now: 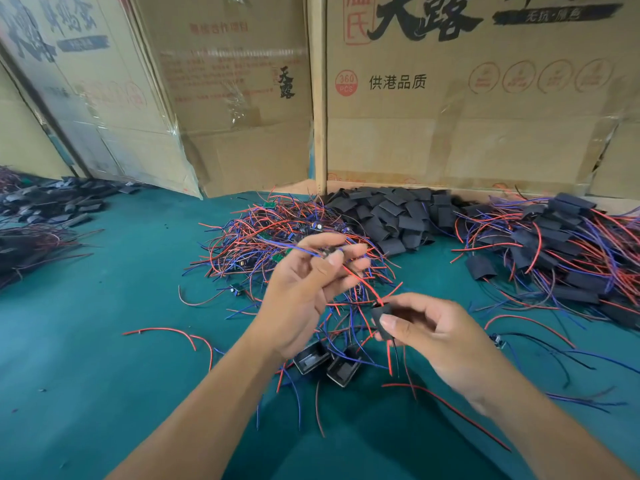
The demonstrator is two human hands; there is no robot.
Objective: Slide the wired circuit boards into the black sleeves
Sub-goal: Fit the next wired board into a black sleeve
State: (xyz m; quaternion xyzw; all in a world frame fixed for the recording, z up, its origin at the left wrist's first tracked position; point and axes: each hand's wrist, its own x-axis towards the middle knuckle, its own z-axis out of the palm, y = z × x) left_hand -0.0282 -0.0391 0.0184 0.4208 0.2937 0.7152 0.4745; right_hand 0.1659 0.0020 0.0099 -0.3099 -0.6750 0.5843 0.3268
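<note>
Roughly midway: right hand (433, 327) pinching a sleeve (382, 318), left hand (304, 289) pinching a wired board (327, 251); sleeved pile (571, 251) sitting at 2 o'clock, bare boards (277, 233) at 12.

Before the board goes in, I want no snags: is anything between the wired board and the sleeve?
Nothing separate blocks the gap. The left hand pinches the wired board; its red wire runs down to the black sleeve, pinched by the right hand.

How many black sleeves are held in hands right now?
1: a black sleeve pinched in the right hand. The left hand holds only wires; whether a board sits at its fingertips is unclear.
</note>
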